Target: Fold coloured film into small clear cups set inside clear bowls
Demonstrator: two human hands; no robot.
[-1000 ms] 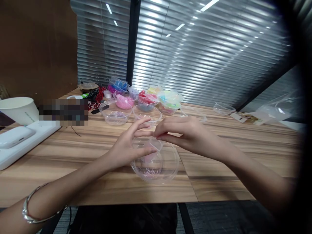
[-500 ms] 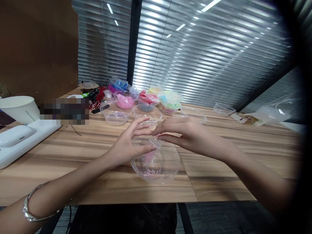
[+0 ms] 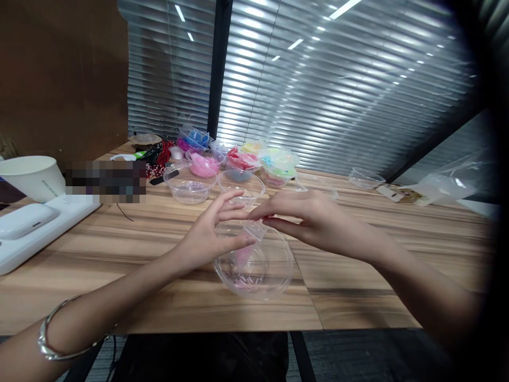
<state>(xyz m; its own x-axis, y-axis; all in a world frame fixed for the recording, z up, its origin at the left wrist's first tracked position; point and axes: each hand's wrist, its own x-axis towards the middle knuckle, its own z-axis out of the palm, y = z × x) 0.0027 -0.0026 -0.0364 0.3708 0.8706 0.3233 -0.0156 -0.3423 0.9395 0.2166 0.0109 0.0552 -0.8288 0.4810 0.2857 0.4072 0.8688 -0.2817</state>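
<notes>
Head view: clear little bag (image 3: 251, 237) (pinkish)

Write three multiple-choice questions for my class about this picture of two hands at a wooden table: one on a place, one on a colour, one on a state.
1. Where does the small clear plastic bag hang?
A. Over the clear round plastic bowl near the table's front edge
B. Beside the white paper cup
C. On the floor

2. What colour are the contents of the clear bowl of beads farther back, behind the two nearest clear bowls?
A. Black
B. Pink
C. Brown

3. How is the bag held?
A. Lying flat, untouched
B. Pinched between the left hand and right hand
C. Inside a closed fist

Answers: 1 A, the bag hangs directly above that bowl; 2 B, the heap inside shows pink; 3 B, fingertips of both hands meet on the bag's top.
</notes>
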